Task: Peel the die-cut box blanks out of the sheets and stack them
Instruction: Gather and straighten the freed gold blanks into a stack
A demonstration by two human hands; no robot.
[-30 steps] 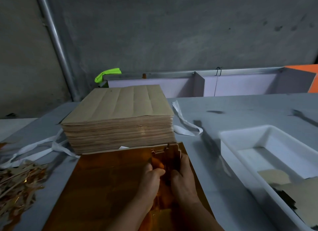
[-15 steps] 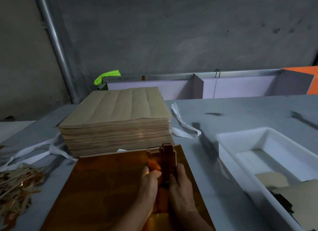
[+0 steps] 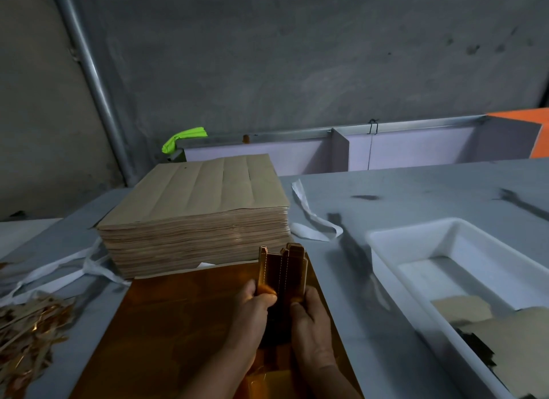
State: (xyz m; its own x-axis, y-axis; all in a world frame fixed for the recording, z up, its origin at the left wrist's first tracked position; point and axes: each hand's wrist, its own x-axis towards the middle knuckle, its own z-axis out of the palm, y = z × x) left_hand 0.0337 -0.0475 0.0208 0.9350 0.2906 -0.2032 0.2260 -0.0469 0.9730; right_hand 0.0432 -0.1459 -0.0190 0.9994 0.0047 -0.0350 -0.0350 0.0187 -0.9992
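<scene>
A shiny gold-orange sheet (image 3: 178, 324) lies flat on the grey table in front of me. Over its right part both hands hold a small bunch of gold die-cut box blanks (image 3: 282, 268) upright, the top ends sticking up past the sheet's far edge. My left hand (image 3: 252, 315) grips the bunch's left side with thumb over the front. My right hand (image 3: 312, 324) grips its right side. Behind the sheet stands a thick stack of brown-backed sheets (image 3: 196, 208).
A white plastic tub (image 3: 416, 241) at the right holds brown card pieces. Gold and brown scrap strips (image 3: 26, 324) pile at the left edge. White strapping tape (image 3: 312, 223) lies beside the stack. A low partition runs along the table's back.
The bunch of blanks has come up from lying against the gold sheet to standing upright between both hands. The hands have shifted slightly toward me.
</scene>
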